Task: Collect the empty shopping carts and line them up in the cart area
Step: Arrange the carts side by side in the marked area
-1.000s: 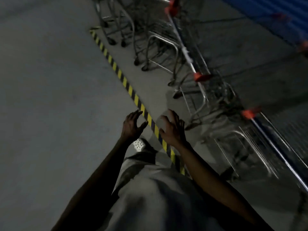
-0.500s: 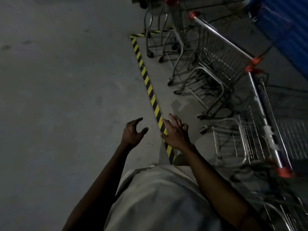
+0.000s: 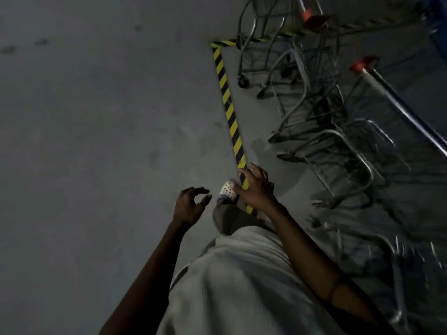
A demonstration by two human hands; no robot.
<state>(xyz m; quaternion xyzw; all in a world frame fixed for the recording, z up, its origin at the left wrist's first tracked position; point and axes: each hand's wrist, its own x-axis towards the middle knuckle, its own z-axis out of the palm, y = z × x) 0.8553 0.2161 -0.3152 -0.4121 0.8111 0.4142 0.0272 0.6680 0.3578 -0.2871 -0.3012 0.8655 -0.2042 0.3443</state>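
A row of wire shopping carts (image 3: 338, 131) with red handle ends stands on the right, inside the cart area marked by yellow-and-black floor tape (image 3: 229, 110). My left hand (image 3: 189, 205) hangs in front of me over the bare floor, fingers loosely curled, holding nothing. Over the near end of the tape my right hand (image 3: 256, 189) is held out with fingers spread, also holding nothing. Neither hand touches a cart. The nearest cart (image 3: 399, 274) at lower right is blurred.
Grey concrete floor (image 3: 96, 141) fills the left side. The tape turns a corner at the far end (image 3: 217, 44). My white perforated shoe (image 3: 227, 189) steps beside the tape. A blue wall (image 3: 437, 32) lies beyond the carts.
The view has swung so the carts sit further right and the tape corner is nearer. My foot has come forward beside the tape. Both hands stay free.
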